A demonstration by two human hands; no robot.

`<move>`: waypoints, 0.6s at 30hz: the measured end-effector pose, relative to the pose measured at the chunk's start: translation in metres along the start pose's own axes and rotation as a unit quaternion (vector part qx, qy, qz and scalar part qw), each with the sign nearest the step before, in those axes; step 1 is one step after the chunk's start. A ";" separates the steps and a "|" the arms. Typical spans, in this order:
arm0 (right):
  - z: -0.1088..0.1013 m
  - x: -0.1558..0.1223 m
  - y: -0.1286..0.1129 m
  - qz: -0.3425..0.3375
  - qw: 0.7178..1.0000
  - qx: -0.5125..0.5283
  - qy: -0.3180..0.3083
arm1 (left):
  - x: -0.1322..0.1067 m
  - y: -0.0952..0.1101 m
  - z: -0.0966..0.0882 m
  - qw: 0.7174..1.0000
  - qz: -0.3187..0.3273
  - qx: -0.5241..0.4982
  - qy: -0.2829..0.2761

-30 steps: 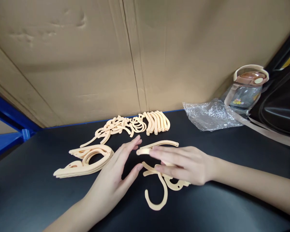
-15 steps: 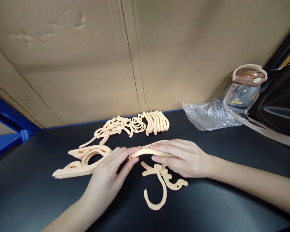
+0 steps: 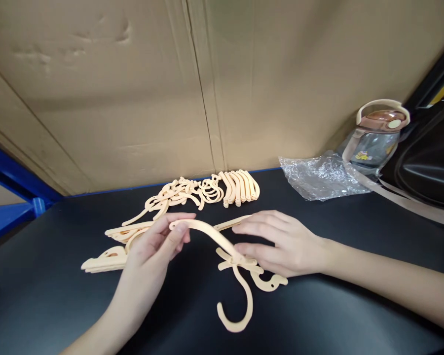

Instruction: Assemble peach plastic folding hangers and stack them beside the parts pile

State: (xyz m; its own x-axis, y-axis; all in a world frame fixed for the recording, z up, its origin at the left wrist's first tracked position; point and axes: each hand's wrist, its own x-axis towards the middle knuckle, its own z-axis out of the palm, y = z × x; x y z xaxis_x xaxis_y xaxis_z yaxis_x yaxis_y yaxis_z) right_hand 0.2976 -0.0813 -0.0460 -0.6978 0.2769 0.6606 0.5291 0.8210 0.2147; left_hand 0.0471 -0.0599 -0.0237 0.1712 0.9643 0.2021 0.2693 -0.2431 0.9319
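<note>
Pinching strip in left hand, unclear hold in right hand; seemingly leaving left stack finished, far pieces unjoined.

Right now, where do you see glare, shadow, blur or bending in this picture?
In the head view, glints on the crinkled clear plastic, dull sheen on the black table, dim bands across the cardboard; there too, the bottle leans outward, perhaps lens stretch, and the left hand and its curved strip show no strong smear.
</note>
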 end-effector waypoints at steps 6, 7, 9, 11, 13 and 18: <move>0.001 0.001 -0.007 -0.009 0.998 0.035 -0.042 | 0.000 0.011 0.002 0.976 -0.104 -0.185 0.048; 0.000 0.002 -0.009 -0.003 0.997 0.047 -0.064 | 0.000 0.012 0.002 0.972 -0.119 -0.197 0.040; -0.002 0.004 -0.013 0.001 0.992 0.064 -0.105 | 0.000 0.013 0.002 0.967 -0.154 -0.202 0.017; -0.004 0.006 -0.017 -0.003 0.989 0.060 -0.134 | -0.001 0.012 0.002 0.963 -0.185 -0.194 -0.012; -0.007 0.008 -0.021 -0.021 0.988 0.031 -0.153 | -0.002 0.012 0.003 0.958 -0.205 -0.198 -0.040; -0.013 0.016 -0.031 -0.117 0.976 -0.085 -0.163 | -0.008 0.013 0.005 0.928 -0.244 -0.254 -0.120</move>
State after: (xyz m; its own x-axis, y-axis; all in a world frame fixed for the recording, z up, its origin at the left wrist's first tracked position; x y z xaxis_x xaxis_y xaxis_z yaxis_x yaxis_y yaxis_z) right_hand 0.2769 -0.1089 -0.0327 -0.9112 0.2590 0.3204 0.3897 0.7940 0.4665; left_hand 0.0536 -0.0711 -0.0146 0.3686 0.8805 -0.2980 -0.1012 0.3567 0.9287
